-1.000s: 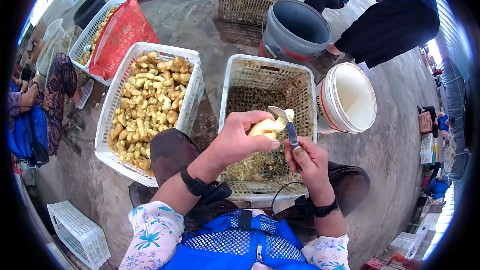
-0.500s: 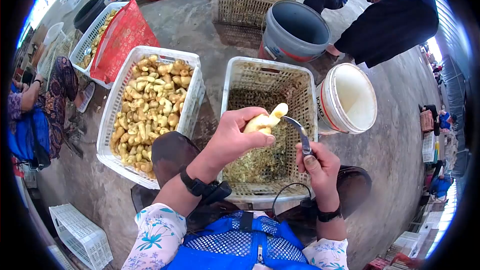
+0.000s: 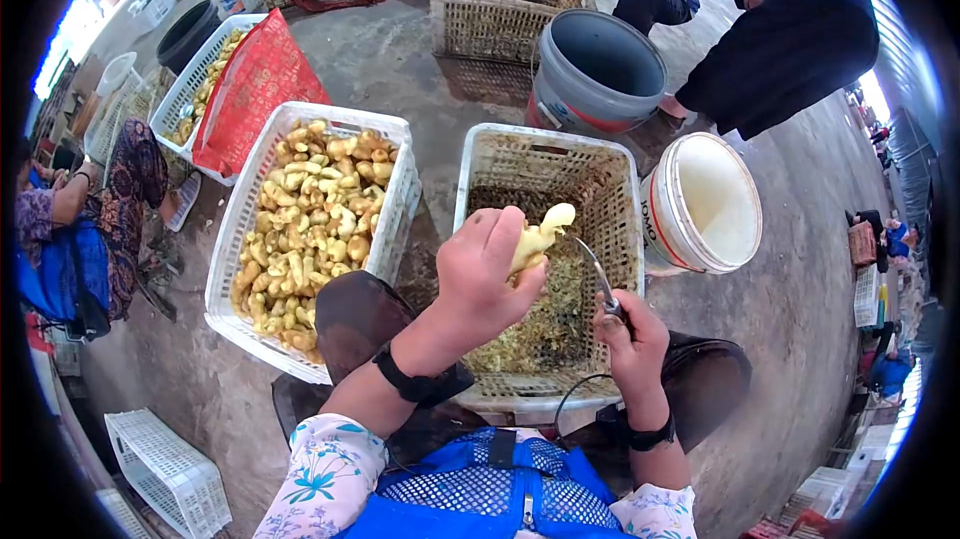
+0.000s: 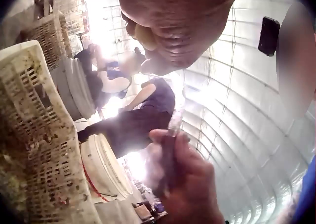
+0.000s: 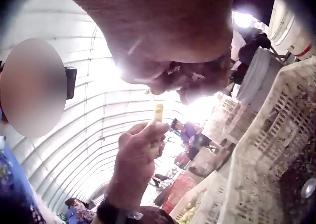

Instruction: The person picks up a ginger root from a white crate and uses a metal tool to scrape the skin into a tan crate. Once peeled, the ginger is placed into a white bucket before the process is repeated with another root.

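Note:
My left hand (image 3: 485,279) grips a knobby pale-yellow piece of ginger (image 3: 541,237), its thin end poking out past the fingers to the upper right. In my right hand (image 3: 637,344) is a small curved knife (image 3: 601,279), held by its dark handle with the thumb along it. The hooked blade points up toward the ginger, its tip close by the thin end. Both hands are above a dirty white crate (image 3: 612,174) with scraps at the bottom. The right wrist view shows the ginger tip (image 5: 158,111) above the left fingers; the left wrist view shows the knife handle (image 4: 169,157).
A white crate (image 3: 395,224) full of ginger stands left of my knee. Behind it is another crate (image 3: 168,119) under a red bag (image 3: 262,89). A white bucket (image 3: 712,201) and a grey bucket (image 3: 600,64) stand right of the scrap crate. Other people sit nearby.
The blade lay across the ginger, then came off to the right and now points up beside it. My left hand has turned, bringing its knuckles up, with the ginger still in it.

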Motion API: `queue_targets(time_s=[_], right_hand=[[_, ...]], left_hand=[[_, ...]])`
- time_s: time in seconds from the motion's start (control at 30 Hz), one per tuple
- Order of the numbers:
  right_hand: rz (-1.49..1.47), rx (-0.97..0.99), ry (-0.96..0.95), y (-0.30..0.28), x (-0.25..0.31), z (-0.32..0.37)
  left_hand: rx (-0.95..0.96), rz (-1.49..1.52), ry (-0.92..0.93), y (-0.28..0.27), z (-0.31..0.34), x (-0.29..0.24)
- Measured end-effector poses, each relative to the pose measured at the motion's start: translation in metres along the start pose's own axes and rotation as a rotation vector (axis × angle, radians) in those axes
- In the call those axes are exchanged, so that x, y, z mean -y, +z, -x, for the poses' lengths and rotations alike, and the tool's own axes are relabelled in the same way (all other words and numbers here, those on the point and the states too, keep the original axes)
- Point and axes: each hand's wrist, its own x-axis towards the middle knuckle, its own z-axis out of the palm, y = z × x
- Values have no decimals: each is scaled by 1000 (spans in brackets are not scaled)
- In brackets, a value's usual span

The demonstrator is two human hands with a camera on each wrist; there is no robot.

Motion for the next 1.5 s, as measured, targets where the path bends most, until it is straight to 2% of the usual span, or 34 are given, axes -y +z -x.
queue_targets(time_s=[0.1, 0.17, 0.33, 0.37, 0.43, 0.47, 0.53, 0.63, 0.83, 0.97, 1.07, 1.13, 1.27, 1.37, 1.5], right_hand=[[54, -4, -142, 3, 20, -2], [103, -15, -137, 7, 17, -4], [155, -72, -131, 11, 5, -6], [91, -64, -74, 9, 5, -4], [-36, -49, 38, 5, 8, 1], [10, -46, -23, 3, 12, 2], [103, -40, -146, 4, 24, -3], [169, -44, -233, 10, 27, -13], [206, -18, -233, 4, 26, -18], [275, -67, -332, -1, 20, -27], [374, -98, -419, -6, 19, -34], [460, -95, -473, -14, 21, -40], [444, -123, -493, -19, 29, -47], [25, -128, -87, -19, 27, -39], [218, 5, -243, -22, 36, -25]], left_hand=[[-25, -83, 90, 0, -3, -2], [-27, -108, 121, 2, -3, 0], [79, 198, -191, -2, 3, 0], [113, 265, -251, -4, 1, -1], [184, 451, -447, -6, -1, -2], [220, 543, -546, -8, -2, -3], [238, 559, -564, -10, -3, -5], [265, 661, -626, -9, -4, -8], [278, 881, -731, -11, -6, -4], [274, 1014, -785, -6, -3, -4], [391, 1117, -927, -12, -3, 2], [402, 1187, -944, -10, -2, 3], [460, 1481, -1060, -10, -4, 2], [481, 1448, -998, -6, -1, 2], [389, 1287, -948, -9, -4, -5]])
